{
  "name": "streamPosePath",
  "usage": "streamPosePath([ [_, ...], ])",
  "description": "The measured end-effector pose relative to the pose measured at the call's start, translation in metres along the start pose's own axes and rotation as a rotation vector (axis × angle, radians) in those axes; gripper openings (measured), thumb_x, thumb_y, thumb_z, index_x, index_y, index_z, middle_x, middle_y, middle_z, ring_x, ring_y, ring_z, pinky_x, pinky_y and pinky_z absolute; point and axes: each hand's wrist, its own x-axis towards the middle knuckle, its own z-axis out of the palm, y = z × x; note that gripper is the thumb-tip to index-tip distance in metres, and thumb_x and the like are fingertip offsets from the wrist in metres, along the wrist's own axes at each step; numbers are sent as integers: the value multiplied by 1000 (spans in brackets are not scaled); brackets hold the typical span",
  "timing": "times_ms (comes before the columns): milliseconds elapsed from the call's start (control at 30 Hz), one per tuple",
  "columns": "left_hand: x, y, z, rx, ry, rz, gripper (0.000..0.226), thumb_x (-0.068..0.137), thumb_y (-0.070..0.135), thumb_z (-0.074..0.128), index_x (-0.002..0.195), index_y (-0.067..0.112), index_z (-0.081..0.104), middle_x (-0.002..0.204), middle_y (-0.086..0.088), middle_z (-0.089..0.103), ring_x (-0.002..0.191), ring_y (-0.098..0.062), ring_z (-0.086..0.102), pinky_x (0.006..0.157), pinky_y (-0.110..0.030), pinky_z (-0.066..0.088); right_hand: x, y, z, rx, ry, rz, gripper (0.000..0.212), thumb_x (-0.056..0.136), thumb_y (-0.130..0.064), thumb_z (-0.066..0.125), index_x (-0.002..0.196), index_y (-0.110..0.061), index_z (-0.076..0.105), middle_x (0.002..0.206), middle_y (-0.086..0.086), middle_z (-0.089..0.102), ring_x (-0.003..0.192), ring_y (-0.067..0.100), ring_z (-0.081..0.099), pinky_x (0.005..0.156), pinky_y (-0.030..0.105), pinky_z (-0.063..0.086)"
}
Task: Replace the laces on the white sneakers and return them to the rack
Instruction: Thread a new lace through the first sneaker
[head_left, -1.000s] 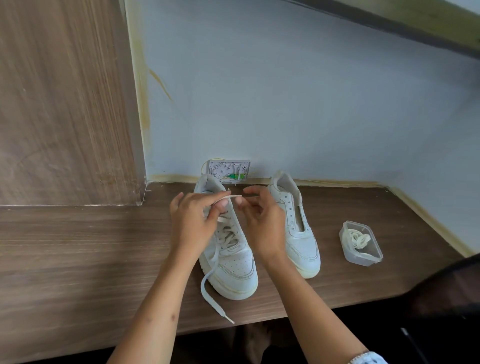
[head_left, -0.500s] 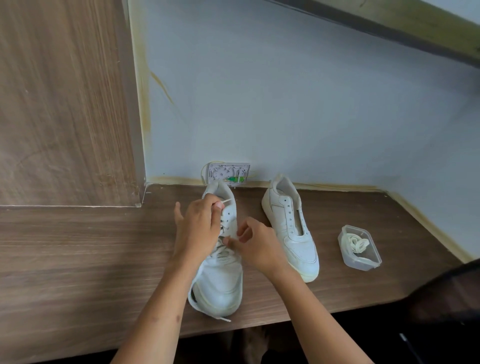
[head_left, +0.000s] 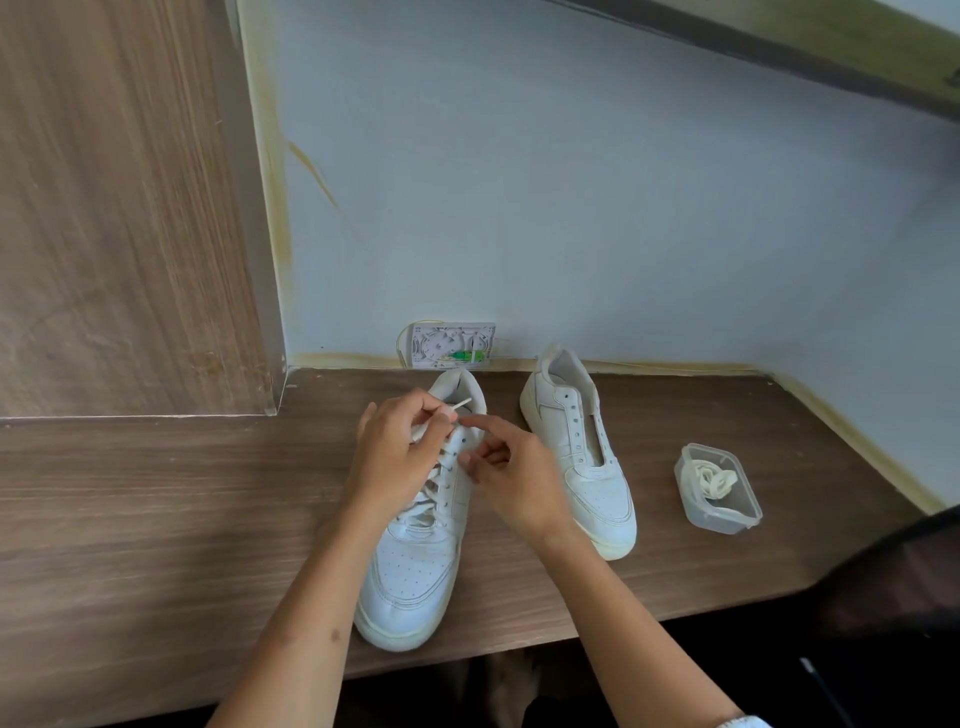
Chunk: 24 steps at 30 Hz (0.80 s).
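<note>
Two white sneakers stand on the wooden shelf (head_left: 156, 519) with their toes toward me. The left sneaker (head_left: 410, 566) has a white lace crossed through its eyelets. My left hand (head_left: 395, 452) pinches the lace end (head_left: 462, 404) above this shoe's collar. My right hand (head_left: 514, 478) is at the shoe's right eyelet row, its thumb against the flap and its index finger stretched toward the lace tip. The right sneaker (head_left: 597, 483) has bare eyelets and stands apart from both hands.
A clear plastic container (head_left: 727, 514) holding a coiled cream lace (head_left: 714, 480) sits right of the shoes. A white wall plate (head_left: 452, 345) is behind the laced shoe. A wooden panel (head_left: 119, 208) rises at the left, and a dark object (head_left: 893, 571) lies at the shelf's right front.
The laced sneaker has swung so its toe points front-left, and the loose lace end at its toe is gone from view. My right hand dropped from the lace to the eyelet row.
</note>
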Motion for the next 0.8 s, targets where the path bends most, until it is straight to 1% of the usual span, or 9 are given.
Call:
streamPosePath([
  [100,0,0,1,-17,-1,6,21,86,46,51,81,30,63,80,18,69,86,-1,64,106,-58,34,-2,-5,2,33,26,18,15,95,-28,60,103,-39,65,70,4,67,68,19,66,67,26,54],
  [167,-1,2,2,-21,7,16,18,87,39,54,79,26,64,78,19,69,84,2,64,108,-57,31,-2,-8,5,44,38,21,6,93,-36,63,98,-37,63,66,2,65,67,19,65,63,26,52],
  [267,-1,5,4,1,37,45,17,85,39,57,79,26,65,74,17,70,80,1,65,107,-55,32,-2,-9,9,-15,61,-1,17,87,-29,71,98,-25,60,60,-6,57,54,3,54,52,16,46],
  [333,0,3,2,164,110,134,12,86,35,61,80,27,69,73,14,70,77,-1,64,109,-55,29,-1,-8,13,-38,80,-13,20,85,-28,73,95,-20,57,58,-8,55,51,1,50,52,14,43],
  [400,1,1,0,360,181,233,11,86,31,65,85,25,74,76,11,69,79,-10,62,112,-53,26,-1,-7,15,-37,89,-18,22,84,-26,73,92,-19,55,59,-8,54,52,1,50,53,14,44],
  [500,2,-4,-3,519,172,359,24,85,37,56,83,24,76,77,10,66,86,-11,54,109,-51,28,-2,-7,15,-6,82,-14,20,84,-20,71,93,-16,54,64,-7,57,54,0,52,55,15,46],
  [567,1,-7,-4,566,150,425,29,83,37,52,79,23,76,76,9,65,86,-9,50,109,-49,26,-4,-6,14,22,72,1,19,84,-17,70,95,-15,56,69,-6,59,58,0,54,59,15,48],
  [667,2,-9,-8,601,161,469,29,80,35,52,73,21,76,73,8,65,85,-9,51,108,-46,24,-5,-3,13,70,68,35,21,83,-15,70,99,-18,56,75,-5,61,64,-1,57,64,16,49],
  [800,4,-10,-8,597,152,489,28,76,34,52,69,22,76,70,8,65,85,-10,50,108,-43,25,-4,1,12,104,56,69,23,83,-14,70,99,-21,55,80,-3,63,65,-2,58,63,15,48],
])
